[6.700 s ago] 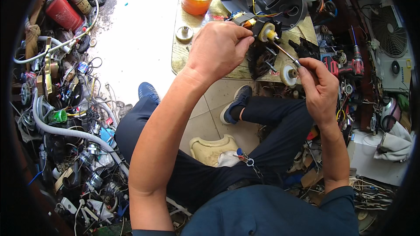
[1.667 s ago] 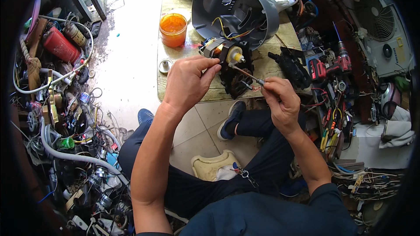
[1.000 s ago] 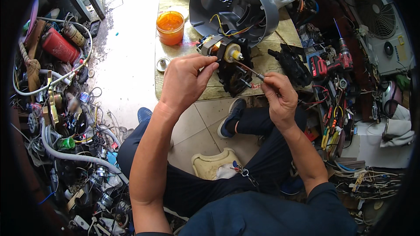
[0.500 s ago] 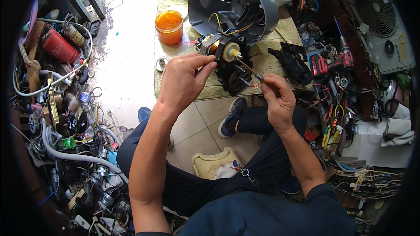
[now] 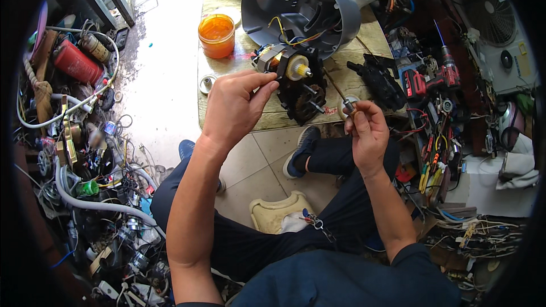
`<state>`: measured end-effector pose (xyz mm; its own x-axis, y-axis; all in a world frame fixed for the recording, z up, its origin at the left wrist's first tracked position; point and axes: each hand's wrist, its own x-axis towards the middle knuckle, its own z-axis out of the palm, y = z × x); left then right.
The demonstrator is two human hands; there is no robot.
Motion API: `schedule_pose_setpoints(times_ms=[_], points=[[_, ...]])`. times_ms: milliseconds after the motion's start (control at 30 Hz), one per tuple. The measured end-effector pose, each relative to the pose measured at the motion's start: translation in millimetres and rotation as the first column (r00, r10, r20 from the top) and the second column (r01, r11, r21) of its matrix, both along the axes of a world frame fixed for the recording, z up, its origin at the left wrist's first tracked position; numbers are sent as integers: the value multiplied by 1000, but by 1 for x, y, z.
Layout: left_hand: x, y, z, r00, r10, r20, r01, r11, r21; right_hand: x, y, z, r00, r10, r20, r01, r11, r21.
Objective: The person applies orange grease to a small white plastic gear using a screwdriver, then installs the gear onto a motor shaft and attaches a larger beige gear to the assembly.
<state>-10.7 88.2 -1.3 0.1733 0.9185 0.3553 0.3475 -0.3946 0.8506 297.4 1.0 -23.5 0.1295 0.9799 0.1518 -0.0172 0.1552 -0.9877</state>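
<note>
The work in hand looks partway along, as far as this moment shows: the motor assembly (image 5: 293, 86) sits out of its dark housing (image 5: 347, 23), though wires still seem to run between them, and a toothed wheel (image 5: 207, 84) lies loose on the tabletop (image 5: 343, 74), toward the left. Yellow grease already coats the white gear (image 5: 298, 69) and its shaft; whether the coating is complete cannot be told. The assembly rests at upper centre of the frame, copper windings behind, a black frame around them, metal pins jutting from its dark, grimy lower part. The left hand (image 5: 241, 100) has thumb and forefinger pinched at its edge; the right hand (image 5: 368, 133) grips a slim rod tool (image 5: 339, 92), its tip apart from the gear. A pale round part (image 5: 342, 111) shows behind the tool, partly hidden.
</note>
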Motion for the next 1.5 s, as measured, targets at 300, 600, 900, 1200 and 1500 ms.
schedule_pose_setpoints(times_ms=[300, 600, 900, 1200, 1500], points=[[0, 0, 0, 1000, -14, 6, 14, 1000, 6, 2, 45, 12, 960, 210, -187, -233, 967, -108], [3, -1, 2, 999, 2, 50, -1, 1000, -12, 19, 59, 6, 926, 273, -262, -327, 926, -191], [2, -1, 7, 999, -9, -32, 7, 999, -48, 35, 51, 13, 952, 227, -205, -260, 954, -150], [2, -2, 7, 999, -4, -45, 1, 999, -50, 13, 64, 23, 941, 268, 206, -274, 962, 2], [3, -2, 5, 999, 1, -39, -2, 999, -40, 8, 59, 21, 950, 266, 162, -261, 964, -52]])
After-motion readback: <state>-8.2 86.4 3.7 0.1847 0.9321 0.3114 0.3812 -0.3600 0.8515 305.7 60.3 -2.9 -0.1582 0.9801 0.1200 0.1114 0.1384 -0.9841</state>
